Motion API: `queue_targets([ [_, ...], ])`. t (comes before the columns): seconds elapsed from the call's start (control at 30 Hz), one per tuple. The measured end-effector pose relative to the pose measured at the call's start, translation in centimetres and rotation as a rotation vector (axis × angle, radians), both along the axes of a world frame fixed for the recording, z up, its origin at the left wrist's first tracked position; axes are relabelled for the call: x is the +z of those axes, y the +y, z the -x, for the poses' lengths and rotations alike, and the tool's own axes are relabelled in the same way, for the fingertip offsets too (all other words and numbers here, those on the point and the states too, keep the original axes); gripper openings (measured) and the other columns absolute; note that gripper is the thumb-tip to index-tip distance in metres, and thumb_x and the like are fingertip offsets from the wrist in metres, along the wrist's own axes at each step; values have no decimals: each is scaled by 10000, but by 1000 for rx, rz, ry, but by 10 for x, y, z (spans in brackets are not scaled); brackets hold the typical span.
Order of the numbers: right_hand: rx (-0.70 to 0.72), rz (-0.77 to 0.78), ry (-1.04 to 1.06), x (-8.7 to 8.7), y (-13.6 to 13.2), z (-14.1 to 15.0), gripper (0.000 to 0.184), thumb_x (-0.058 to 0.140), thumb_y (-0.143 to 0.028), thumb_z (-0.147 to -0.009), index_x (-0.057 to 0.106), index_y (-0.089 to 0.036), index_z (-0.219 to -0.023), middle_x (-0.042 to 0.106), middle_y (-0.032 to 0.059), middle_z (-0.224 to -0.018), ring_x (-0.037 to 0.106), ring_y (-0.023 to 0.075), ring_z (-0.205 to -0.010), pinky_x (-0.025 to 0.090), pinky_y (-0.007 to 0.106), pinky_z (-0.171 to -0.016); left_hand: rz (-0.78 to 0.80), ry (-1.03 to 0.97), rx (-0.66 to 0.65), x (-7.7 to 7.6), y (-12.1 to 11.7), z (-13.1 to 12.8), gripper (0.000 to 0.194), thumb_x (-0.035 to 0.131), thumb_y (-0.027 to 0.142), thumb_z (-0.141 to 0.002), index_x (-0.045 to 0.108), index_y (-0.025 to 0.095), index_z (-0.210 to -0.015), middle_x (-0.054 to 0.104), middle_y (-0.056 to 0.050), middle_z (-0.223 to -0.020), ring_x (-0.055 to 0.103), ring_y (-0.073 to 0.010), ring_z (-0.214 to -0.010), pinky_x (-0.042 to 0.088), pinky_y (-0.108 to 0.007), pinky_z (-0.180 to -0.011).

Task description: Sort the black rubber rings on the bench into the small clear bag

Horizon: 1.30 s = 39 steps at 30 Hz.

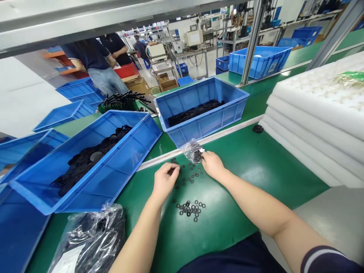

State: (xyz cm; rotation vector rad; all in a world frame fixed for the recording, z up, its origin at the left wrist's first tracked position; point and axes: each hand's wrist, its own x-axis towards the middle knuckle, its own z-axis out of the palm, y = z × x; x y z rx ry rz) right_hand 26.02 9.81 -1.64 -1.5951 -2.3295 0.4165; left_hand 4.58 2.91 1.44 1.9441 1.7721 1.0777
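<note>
1. While hovering low over the green counter (pixel 253 197), left grip (pixel 164 181) with fingers curled and pressed together, just above a loose scatter of small black rubber rings (pixel 194 175); anything pinched hidden by the fingers, so no telling whether a ring is caught.
2. Right grip (pixel 213 165) with fingertips pressed together on the edge of a small clear plastic bag (pixel 192 149), pinching it and lifting part of it off the counter, probably to keep it from collapsing and its contents gathered.
3. Inside that bag, a dark bunch of rings, blurred by the creased plastic, toward the corner nearest the right grip.
4. On the counter, a second, denser heap of rings (pixel 189 209), matte and flat with open centres, between the forearms, probably for easy reach by either grip.
5. Left of the hands, a slanted blue plastic crate (pixel 119 170) holding larger black discs (pixel 85 161), its angle seemingly turning the contents toward the seated position.
6. Beyond the bag, another blue plastic crate (pixel 204 123) with dark parts inside; at the right, stacked white foam sheets (pixel 313 117), set clear of the working patch.
</note>
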Motion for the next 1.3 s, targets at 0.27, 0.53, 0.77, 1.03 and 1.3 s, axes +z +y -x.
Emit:
queue_targets([
  [0.27,232,85,-25,11,-47,-11,136,580,-151,-925,709,-173,-961,679,67,-967,623,187,-910,444,270,-813,39,-2,-53,-31,-64,9,161,550,295,-919,667,212,-846,683,-37,-857,626,-184,-830,476,-334,-787],
  [0.53,403,164,-140,23,-60,-6,225,558,-113,-910,729,-182,-781,638,43,-866,601,147,-803,421,241,-748,177,185,-94,-41,-58,8,129,574,229,-886,671,216,-803,675,-30,-817,620,-217,-838,430,-376,-796],
  [0.77,415,155,-105,18,-57,-8,171,574,-123,-917,716,-175,-837,621,46,-874,600,171,-873,432,256,-783,177,151,-18,-44,-59,9,142,574,231,-900,668,214,-796,664,-27,-795,619,-205,-798,438,-365,-785],
  [1.03,437,247,-95,20,-57,-13,114,624,-136,-892,721,-190,-920,629,56,-931,601,191,-919,433,274,-796,152,227,-2,-44,-61,7,123,595,247,-905,650,212,-800,657,-35,-804,609,-225,-819,431,-373,-763],
  [1.3,353,258,-114,16,-57,-17,119,593,-136,-877,673,-210,-831,635,54,-886,621,215,-871,416,294,-737,129,258,14,-40,-65,0,32,687,241,-876,686,210,-871,677,-55,-878,615,-223,-884,451,-375,-795],
])
